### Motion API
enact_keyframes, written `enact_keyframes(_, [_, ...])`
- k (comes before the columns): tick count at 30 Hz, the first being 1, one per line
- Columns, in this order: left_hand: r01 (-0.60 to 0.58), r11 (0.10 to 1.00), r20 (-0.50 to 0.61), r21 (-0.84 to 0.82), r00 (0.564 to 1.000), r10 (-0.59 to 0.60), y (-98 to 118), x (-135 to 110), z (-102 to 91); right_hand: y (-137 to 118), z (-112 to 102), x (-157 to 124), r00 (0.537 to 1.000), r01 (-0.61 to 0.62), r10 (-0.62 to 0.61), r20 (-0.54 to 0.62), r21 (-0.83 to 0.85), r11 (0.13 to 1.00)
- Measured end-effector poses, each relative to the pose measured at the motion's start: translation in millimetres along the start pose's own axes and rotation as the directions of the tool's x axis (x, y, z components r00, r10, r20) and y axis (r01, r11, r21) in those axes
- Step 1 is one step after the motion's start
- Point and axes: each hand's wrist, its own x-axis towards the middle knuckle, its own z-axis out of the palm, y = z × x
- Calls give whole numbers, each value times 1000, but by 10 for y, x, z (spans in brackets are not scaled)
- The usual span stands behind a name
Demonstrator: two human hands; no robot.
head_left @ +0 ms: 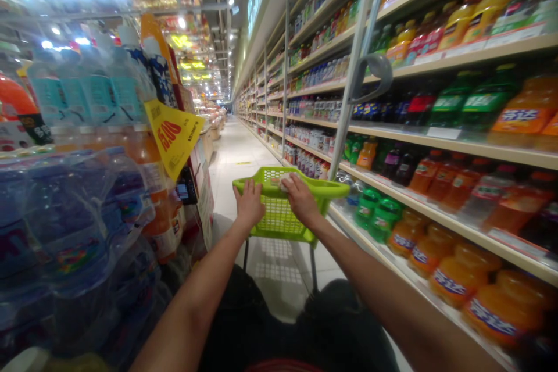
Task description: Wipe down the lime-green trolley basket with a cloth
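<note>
A bright green plastic shopping cart with a mesh basket stands right in front of me. My left hand is closed over the left part of its near rim, fingers pointing forward. My right hand is at the right part of the same rim. Under its fingertips is a small whitish crumpled tissue, pressed against the cart's top edge. Blur and the fingers hide part of the tissue. Both forearms reach forward over my dark-clothed legs.
Shelves of bottled drinks line the right side, with a grey ring-shaped holder on an upright. Wrapped bottle packs are stacked close at left, beside a yellow price sign. A tiled aisle runs ahead.
</note>
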Motion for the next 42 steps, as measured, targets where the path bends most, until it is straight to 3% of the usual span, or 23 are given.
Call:
enact_keyframes(4, [-23, 1000, 18, 2, 1000, 23, -17, -33, -1, 387, -189, -25, 984, -160, 158, -80, -26, 987])
enact_keyframes(6, [-19, 1000, 17, 9, 1000, 19, -4, -56, -4, 431, -218, -61, 976, -196, 194, -104, -16, 980])
enact_keyframes(14, [-29, 998, 9, 56, 1000, 29, -12, -77, 17, -179, 103, 7, 994, 104, -102, -34, 66, 992])
enact_keyframes(16, [-16, 998, 4, 57, 1000, 16, -38, -79, 12, -111, 71, 21, 996, 84, -82, -43, 52, 995])
enact_keyframes(20, [21, 998, -2, 52, 1000, -21, -65, -89, 7, 170, -122, -23, 990, -91, 90, -107, -7, 996])
enact_keyframes(22, [26, 998, -5, 49, 1000, -26, -56, -90, 13, 183, -165, -42, 983, -148, 144, -110, -29, 989])
enact_keyframes(29, [26, 998, 4, 59, 1000, -27, -55, -101, -10, -323, 66, 49, 998, 50, -50, 28, 11, 999])
enact_keyframes(32, [13, 998, 8, 60, 1000, -13, -90, -125, -26, -206, 31, 45, 999, 35, -35, 15, -22, 999])
enact_keyframes(37, [19, 998, 2, 52, 1000, -19, -77, -142, 14, 127, -124, -39, 986, -146, 140, -95, -65, 987])
enact_keyframes(42, [18, 998, -6, 55, 1000, -18, -48, -136, 47, -225, 54, 34, 997, -64, 63, -44, -7, 998])
